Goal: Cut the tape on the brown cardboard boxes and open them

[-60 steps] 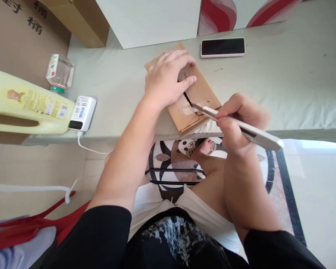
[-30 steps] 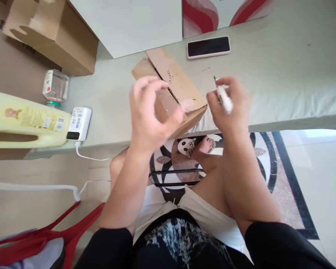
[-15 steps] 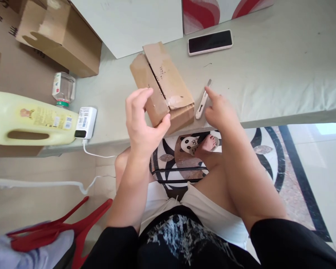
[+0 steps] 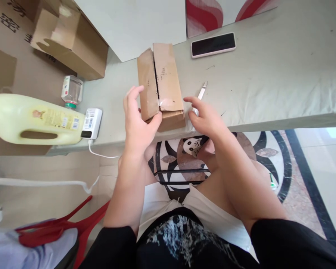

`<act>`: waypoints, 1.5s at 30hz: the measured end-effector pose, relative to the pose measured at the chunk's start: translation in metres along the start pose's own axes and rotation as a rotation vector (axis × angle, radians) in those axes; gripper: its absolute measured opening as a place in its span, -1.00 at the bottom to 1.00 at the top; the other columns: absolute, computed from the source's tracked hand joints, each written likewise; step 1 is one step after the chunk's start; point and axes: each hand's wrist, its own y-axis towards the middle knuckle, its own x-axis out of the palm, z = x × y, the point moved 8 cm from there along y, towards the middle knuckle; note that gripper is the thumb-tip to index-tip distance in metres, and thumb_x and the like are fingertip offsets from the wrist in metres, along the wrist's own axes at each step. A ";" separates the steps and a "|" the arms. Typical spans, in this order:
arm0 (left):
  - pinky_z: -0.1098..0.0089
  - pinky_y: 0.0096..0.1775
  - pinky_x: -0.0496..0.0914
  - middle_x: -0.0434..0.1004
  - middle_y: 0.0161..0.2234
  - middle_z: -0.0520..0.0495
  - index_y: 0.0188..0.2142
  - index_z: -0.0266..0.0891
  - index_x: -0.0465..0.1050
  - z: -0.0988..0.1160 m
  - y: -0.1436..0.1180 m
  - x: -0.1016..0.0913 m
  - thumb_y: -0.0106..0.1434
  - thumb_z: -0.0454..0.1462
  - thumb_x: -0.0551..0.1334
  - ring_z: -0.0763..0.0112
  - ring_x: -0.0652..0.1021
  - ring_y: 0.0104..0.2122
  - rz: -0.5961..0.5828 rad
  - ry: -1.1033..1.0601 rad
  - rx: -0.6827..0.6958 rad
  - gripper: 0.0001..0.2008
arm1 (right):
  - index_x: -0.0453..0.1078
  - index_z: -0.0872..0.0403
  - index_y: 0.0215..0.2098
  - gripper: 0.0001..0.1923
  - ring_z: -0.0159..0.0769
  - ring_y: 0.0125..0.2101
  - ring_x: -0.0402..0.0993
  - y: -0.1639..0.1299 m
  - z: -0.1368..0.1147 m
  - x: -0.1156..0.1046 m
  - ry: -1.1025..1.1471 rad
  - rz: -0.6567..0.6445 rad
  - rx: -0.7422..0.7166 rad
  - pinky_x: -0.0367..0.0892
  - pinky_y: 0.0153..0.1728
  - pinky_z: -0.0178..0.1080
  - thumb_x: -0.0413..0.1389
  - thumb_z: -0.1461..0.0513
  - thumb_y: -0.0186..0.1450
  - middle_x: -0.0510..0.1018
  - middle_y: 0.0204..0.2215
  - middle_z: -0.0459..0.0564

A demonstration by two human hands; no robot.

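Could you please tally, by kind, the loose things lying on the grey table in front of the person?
Small cardboard box, slit along its top, left hand gripping it: 1
Utility knife beside right hand: 1
Phone: 1
Power bank: 1
Glass jar: 1
Yellow jug: 1
Total: 6
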 end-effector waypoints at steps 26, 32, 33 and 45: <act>0.07 0.40 0.19 0.35 0.28 -0.17 0.26 -0.09 0.29 0.030 -0.010 0.024 0.33 -0.34 0.15 0.15 0.34 0.34 -0.021 0.056 0.146 -0.49 | 0.41 -0.11 0.13 -0.57 0.06 0.47 -0.09 -0.019 -0.040 -0.009 0.094 0.166 -0.328 0.12 0.37 0.22 0.09 -0.02 0.35 0.06 0.45 0.00; 0.10 0.39 0.23 0.36 0.27 -0.16 0.24 -0.09 0.25 0.029 -0.012 0.026 0.39 -0.29 0.09 0.22 0.36 0.32 0.027 0.050 0.128 -0.57 | 0.44 -0.10 0.05 -0.68 0.03 0.47 -0.08 -0.018 -0.037 -0.004 0.050 0.167 -0.280 0.11 0.38 0.25 0.07 0.07 0.36 0.06 0.43 -0.01; 0.11 0.39 0.23 0.36 0.27 -0.16 0.24 -0.09 0.25 0.029 -0.012 0.025 0.41 -0.27 0.07 0.23 0.36 0.32 0.041 0.041 0.130 -0.59 | 0.45 -0.09 0.04 -0.69 0.02 0.47 -0.08 -0.019 -0.037 -0.004 0.055 0.173 -0.278 0.12 0.38 0.24 0.07 0.09 0.36 0.07 0.43 0.01; 0.07 0.41 0.17 0.31 0.31 -0.15 0.25 -0.04 0.23 0.022 -0.013 0.024 0.47 -0.03 0.01 0.18 0.31 0.36 0.038 -0.045 0.107 -0.57 | 0.44 -0.06 0.03 -0.69 0.02 0.46 -0.04 -0.019 -0.039 -0.006 0.086 0.183 -0.262 0.13 0.37 0.20 0.06 0.16 0.33 0.12 0.42 0.06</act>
